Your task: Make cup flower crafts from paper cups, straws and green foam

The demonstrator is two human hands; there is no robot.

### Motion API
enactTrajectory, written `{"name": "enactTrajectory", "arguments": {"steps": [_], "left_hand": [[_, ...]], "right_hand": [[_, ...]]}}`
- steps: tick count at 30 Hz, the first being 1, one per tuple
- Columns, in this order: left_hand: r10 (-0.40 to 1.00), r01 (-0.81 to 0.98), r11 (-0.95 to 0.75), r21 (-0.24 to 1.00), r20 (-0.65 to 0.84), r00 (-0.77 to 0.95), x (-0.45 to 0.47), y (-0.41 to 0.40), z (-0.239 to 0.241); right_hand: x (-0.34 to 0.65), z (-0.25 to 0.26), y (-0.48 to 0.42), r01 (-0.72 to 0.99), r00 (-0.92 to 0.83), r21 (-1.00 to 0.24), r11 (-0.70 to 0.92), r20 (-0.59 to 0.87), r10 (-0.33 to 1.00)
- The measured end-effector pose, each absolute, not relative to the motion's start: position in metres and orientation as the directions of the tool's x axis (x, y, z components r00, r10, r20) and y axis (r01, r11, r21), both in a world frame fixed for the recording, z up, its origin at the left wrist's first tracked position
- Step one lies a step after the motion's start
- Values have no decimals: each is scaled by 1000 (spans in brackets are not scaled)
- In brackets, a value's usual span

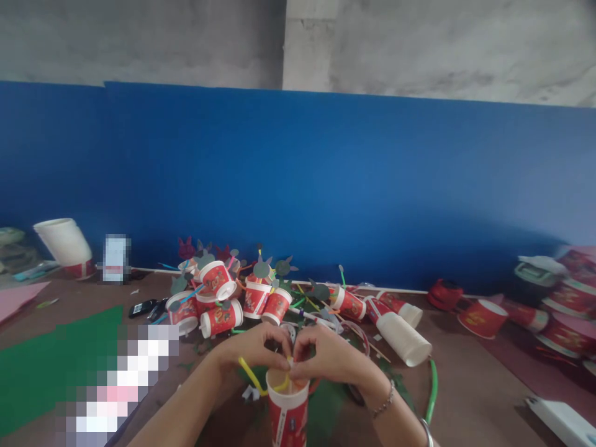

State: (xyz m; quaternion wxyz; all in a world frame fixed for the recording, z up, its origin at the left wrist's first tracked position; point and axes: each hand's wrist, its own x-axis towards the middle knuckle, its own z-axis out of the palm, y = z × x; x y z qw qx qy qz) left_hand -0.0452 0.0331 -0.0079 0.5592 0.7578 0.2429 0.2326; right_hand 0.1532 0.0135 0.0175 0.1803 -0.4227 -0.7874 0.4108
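A red and white paper cup (288,413) stands upright at the bottom centre of the table. Both hands meet just above its rim. My left hand (254,349) is closed in a pinch on a yellow straw (250,374) that curves down to the cup's left side. My right hand (326,355), with a bracelet on the wrist, has its fingers pressed together at the rim, on the same yellow straw. What lies inside the cup is hidden.
A heap of red paper cups with coloured straws and grey paper flowers (233,298) lies behind the hands. A stack of white cups (403,338) lies on its side at right. Green sheet (41,366) at left, green straw (433,391), red cups (482,318) at right, blue wall behind.
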Motion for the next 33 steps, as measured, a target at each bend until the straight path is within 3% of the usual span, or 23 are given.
{"name": "enactTrajectory", "arguments": {"steps": [5,11,15,18,22,28,33], "left_hand": [[553,67,-147,987,26,833,-44,28,-4],[550,11,-42,999,14,835,-44,26,-5],[590,48,-5,999,-36,806,-45,25,-6],[634,125,-27,992,-80,770,-45,25,-5],[665,185,-70,980,-92,741,-44,23,-1],[638,126,-117,985,-23,769,-45,26,2],[671,92,-138,986,25,741,-47,28,2]], "right_hand": [[156,11,15,405,-683,-902,149,-191,705],[158,10,16,263,-758,-962,70,-161,632],[162,17,16,270,-768,-962,37,-192,610],[164,18,16,363,-720,-928,80,-225,656],[162,17,17,409,-672,-887,215,-134,729],[162,20,18,327,-707,-918,222,-82,703],[164,22,20,390,-640,-885,254,-63,765]]}}
